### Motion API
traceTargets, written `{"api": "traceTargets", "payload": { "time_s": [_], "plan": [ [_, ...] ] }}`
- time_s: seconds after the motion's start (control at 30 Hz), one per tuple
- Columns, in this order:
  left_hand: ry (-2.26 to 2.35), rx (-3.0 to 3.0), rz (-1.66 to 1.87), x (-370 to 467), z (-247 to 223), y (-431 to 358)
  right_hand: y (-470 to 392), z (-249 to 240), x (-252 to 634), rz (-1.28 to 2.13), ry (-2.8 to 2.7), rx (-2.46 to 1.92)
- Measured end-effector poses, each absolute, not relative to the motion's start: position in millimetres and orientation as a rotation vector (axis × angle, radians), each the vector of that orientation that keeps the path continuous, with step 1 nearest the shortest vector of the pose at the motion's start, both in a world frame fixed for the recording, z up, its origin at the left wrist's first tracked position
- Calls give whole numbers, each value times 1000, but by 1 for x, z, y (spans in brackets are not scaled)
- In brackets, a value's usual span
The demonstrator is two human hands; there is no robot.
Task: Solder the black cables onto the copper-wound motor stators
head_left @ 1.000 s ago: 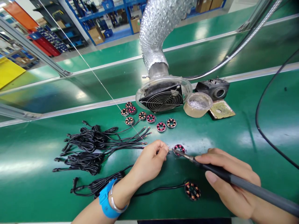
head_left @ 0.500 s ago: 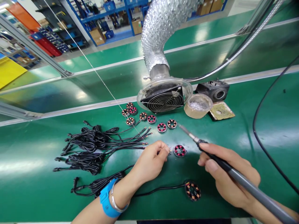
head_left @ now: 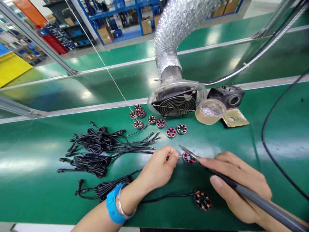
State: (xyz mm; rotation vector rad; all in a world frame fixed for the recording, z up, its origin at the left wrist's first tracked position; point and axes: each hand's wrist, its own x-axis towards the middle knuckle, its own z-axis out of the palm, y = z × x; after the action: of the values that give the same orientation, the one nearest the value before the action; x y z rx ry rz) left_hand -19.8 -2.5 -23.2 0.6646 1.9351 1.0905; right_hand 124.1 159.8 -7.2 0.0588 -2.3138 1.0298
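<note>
My left hand point(head_left: 160, 167) is closed in a pinch on a black cable, whose thin wire ends poke out past the fingertips. Just right of these wires lies a small motor stator point(head_left: 187, 160) with pink-red windings, partly covered by the iron. My right hand point(head_left: 243, 187) grips a soldering iron point(head_left: 259, 196) like a pen; its tip is above the stator's left side, close to the wire ends. Whether it touches anything, I cannot tell. Nearer the front edge, a copper-coloured stator point(head_left: 203, 200) has a black cable running from it leftward under my left forearm.
Coiled black cables point(head_left: 96, 141) lie on the left. Several more stators point(head_left: 171, 132) sit beneath a fume extractor fan point(head_left: 177, 104) on a silver duct. A tape roll point(head_left: 208, 117), a yellow sponge point(head_left: 233, 118) and a black iron stand point(head_left: 228, 96) are at the back right.
The soldering iron has moved left and down, its tip now by the wire ends at my left hand. My left hand keeps its pinch. The whole view has shifted slightly.
</note>
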Motion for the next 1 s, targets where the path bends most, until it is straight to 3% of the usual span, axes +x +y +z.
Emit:
{"api": "traceTargets", "payload": {
  "time_s": [1.0],
  "plan": [
    [1949,676,1090,-18,-25,-4,159,-11,135,1148,-2260,39]
  ]
}}
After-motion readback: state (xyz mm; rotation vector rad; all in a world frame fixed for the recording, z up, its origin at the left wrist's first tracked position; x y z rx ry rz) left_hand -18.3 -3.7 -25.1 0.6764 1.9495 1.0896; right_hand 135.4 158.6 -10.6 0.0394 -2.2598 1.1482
